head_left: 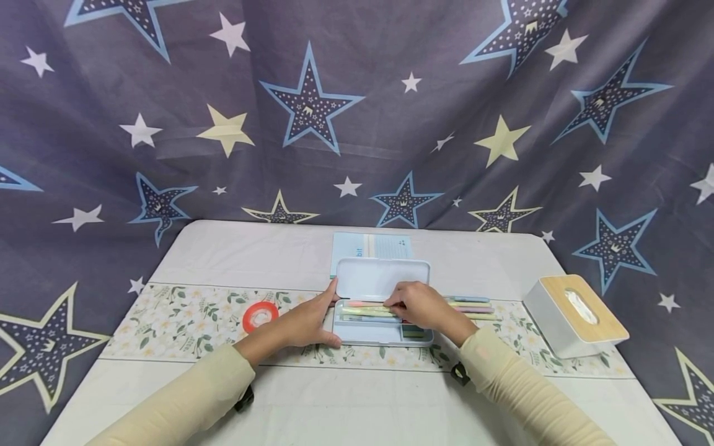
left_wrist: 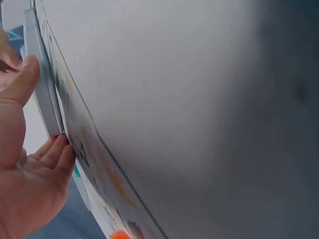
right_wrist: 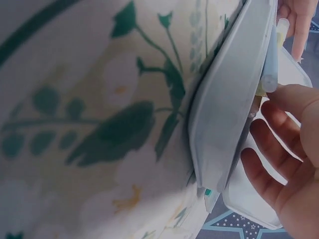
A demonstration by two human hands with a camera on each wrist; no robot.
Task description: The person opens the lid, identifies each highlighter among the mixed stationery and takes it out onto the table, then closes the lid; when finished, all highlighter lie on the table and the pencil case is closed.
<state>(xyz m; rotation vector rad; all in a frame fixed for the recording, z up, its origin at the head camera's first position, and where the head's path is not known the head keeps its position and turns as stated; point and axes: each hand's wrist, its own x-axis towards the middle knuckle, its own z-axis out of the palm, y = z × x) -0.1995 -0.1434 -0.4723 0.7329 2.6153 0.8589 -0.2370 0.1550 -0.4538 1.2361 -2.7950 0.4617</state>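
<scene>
A light blue pencil case [head_left: 368,334] lies with its lid [head_left: 385,279] tipped back. Several pale pens [head_left: 357,311] in yellow, pink and blue sit lengthwise in its rear part, and a dark green item [head_left: 413,331] fills the front right compartment. My left hand [head_left: 309,319] holds the case's left end, its thumb [left_wrist: 27,74] at the front side and its fingers [left_wrist: 55,154] at the end corner. Over the case, my right hand [head_left: 418,303] pinches a pen among the others; a light blue pen [right_wrist: 270,59] shows by its thumb.
More pens [head_left: 471,305] lie to the case's right, partly behind the right hand. A red tape roll [head_left: 260,317] is beside the left forearm. Behind the lid lies a light blue notebook [head_left: 390,246]. A wood-topped tissue box [head_left: 580,316] stands at the right, and a starred curtain [head_left: 312,173] hangs behind.
</scene>
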